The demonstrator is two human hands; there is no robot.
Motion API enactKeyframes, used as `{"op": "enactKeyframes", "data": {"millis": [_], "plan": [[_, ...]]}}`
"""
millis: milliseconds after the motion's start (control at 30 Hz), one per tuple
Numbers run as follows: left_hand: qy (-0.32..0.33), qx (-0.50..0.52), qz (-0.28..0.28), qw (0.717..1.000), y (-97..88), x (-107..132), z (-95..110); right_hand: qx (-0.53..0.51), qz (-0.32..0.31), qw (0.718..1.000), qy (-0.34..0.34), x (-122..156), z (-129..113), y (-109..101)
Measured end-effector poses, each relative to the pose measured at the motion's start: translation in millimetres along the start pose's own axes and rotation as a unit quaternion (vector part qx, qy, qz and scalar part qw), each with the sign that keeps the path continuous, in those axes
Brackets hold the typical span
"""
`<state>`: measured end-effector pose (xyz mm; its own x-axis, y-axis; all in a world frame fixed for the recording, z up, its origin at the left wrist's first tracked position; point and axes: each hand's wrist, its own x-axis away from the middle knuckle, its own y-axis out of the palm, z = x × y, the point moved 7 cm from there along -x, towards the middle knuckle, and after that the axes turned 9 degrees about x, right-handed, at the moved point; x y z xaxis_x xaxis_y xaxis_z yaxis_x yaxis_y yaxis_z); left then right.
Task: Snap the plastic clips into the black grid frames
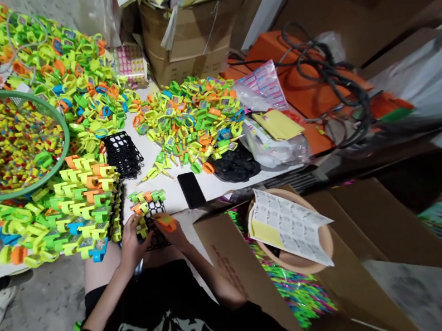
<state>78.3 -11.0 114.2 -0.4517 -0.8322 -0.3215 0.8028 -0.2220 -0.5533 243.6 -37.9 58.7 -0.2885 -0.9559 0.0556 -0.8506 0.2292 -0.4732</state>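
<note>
A black plastic grid rack [155, 206] lies at the front edge of the table, over my lap. Orange, green and yellow plastic toy pieces [148, 197] sit in a row along its far end. My left hand [131, 241] is at the rack's left side, fingers curled against a few yellow-green pieces there; whether it grips the rack or a piece is hidden. An orange plastic toy piece [167, 223] is pinched in my right hand [177, 236], above the rack's right side. Left of the hands stand stacked racks filled with similar pieces [87, 205].
Behind are a stack of bare black racks [122, 155] and a heap of loose pieces [191, 117]. A green basket [66, 137] of small yellow-red parts stands left. A phone [192, 189] lies right, near a black bag [235, 164]. Below are an open carton [230, 260] and a tub [324, 238].
</note>
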Motion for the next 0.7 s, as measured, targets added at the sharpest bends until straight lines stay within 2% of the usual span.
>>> {"op": "enactKeyframes", "data": {"millis": [100, 233, 333, 467, 700], "plan": [[-0.003, 0.0, -0.003, 1.0, 0.4, 0, 1, -0.007, -0.022, 1.0, -0.007, -2, -4, 16], [-0.006, 0.002, 0.001, 1.0, -0.1, 2, 0, -0.01, -0.041, 0.999, -0.016, -8, 0, 26], [-0.004, 0.003, -0.004, 1.0, 0.1, 2, -1, 0.012, -0.041, 0.999, -0.024, -9, 3, 30], [-0.008, 0.013, -0.007, 1.0, -0.1, 2, 0, 0.071, -0.058, 0.995, -0.049, -10, -5, 33], [-0.017, 0.028, -0.003, 0.999, 0.0, 1, -1, 0.121, -0.074, 0.99, -0.015, -20, -14, 36]]}}
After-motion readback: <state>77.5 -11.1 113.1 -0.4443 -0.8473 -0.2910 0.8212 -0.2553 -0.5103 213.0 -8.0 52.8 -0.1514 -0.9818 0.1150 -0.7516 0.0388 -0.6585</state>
